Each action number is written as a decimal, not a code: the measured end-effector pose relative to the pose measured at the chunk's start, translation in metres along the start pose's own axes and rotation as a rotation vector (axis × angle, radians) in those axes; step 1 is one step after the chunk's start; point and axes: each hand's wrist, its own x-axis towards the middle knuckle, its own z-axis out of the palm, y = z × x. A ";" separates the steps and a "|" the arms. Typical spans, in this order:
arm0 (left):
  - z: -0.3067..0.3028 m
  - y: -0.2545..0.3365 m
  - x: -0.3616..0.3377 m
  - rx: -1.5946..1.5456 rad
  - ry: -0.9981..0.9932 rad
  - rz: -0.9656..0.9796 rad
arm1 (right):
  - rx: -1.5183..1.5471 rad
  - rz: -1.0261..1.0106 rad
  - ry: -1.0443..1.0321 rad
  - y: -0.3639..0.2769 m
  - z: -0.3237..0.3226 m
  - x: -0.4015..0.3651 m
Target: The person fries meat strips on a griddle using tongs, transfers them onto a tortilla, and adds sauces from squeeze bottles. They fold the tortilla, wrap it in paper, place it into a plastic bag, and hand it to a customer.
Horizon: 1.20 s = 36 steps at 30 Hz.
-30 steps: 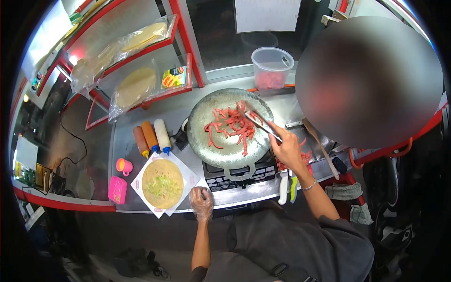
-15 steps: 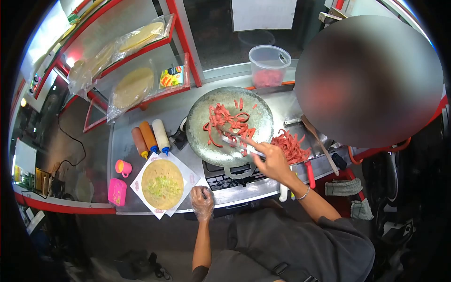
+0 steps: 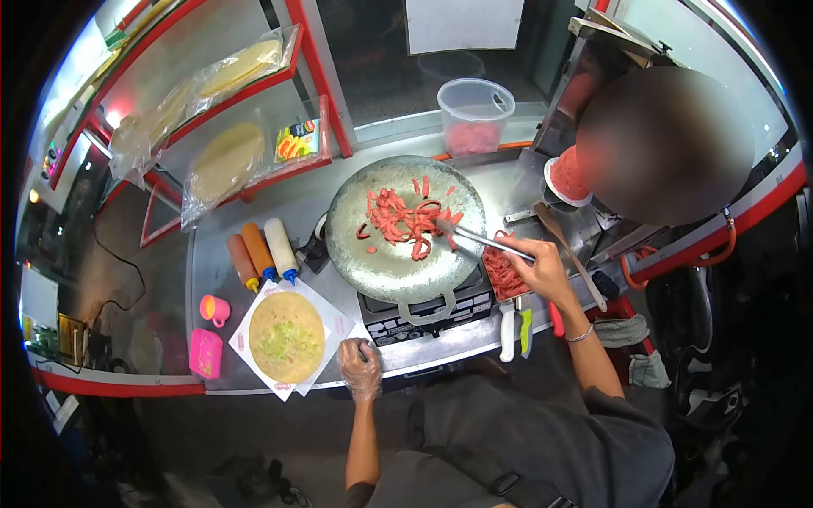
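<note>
My right hand (image 3: 542, 269) is closed round a pair of metal tongs (image 3: 484, 240), whose tips are at the right side of a heap of red meat strips (image 3: 396, 216). The meat lies in a wide round pan (image 3: 360, 267) on a black gas stove (image 3: 432, 315). My left hand (image 3: 361, 371), in a clear plastic glove, is closed at the counter's front edge; a bit of something dark shows at its fingers, and I cannot tell what. Left of it a round flatbread (image 3: 279, 356) topped with shredded green lies on white paper (image 3: 244, 343).
More meat strips (image 3: 501, 275) lie right of the pan, near a white-handled knife (image 3: 507, 334), a green-handled knife (image 3: 526, 332) and a wooden spoon (image 3: 567, 241). Sauce bottles (image 3: 259, 251), a pink cup (image 3: 215, 310) and a pink box (image 3: 205, 354) stand left. A clear tub (image 3: 474, 114) stands behind.
My right hand and the tongs have moved right and back from the pan's middle. The meat strips lie a little differently. My left hand has stayed in place while the view shifted slightly.
</note>
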 end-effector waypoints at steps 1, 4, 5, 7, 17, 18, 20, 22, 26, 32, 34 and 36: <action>0.001 -0.001 0.000 0.003 -0.001 -0.003 | 0.075 -0.057 0.146 -0.008 0.006 0.001; 0.001 -0.002 0.000 0.004 -0.003 0.003 | -0.057 -0.054 0.219 -0.001 0.027 -0.004; 0.001 -0.001 -0.001 0.001 0.005 0.008 | -0.082 -0.139 0.189 -0.003 0.037 -0.001; 0.001 0.000 0.000 -0.003 0.014 0.011 | -0.036 -0.095 0.141 -0.009 0.044 -0.012; 0.004 -0.006 -0.002 0.008 0.029 0.001 | 0.029 -0.133 0.217 0.019 0.043 0.022; 0.004 -0.006 -0.002 0.013 0.029 0.016 | 0.029 -0.131 0.216 0.016 0.046 0.025; 0.004 -0.005 -0.004 0.023 0.027 0.009 | -0.093 -0.058 0.213 0.007 0.059 0.033; 0.004 -0.006 -0.002 0.034 0.032 0.006 | -0.023 -0.087 0.068 -0.004 0.065 0.034; 0.006 -0.008 -0.004 0.032 0.041 -0.007 | 0.137 -0.124 -0.005 -0.035 0.063 0.042; 0.005 -0.005 -0.005 0.013 0.045 -0.035 | 0.105 -0.081 0.026 -0.018 0.047 0.093; 0.003 -0.001 -0.003 0.021 0.029 -0.016 | 0.051 -0.123 0.017 -0.015 0.082 0.101; 0.003 0.000 -0.004 0.024 0.028 -0.019 | 0.067 -0.267 0.037 -0.012 0.105 0.097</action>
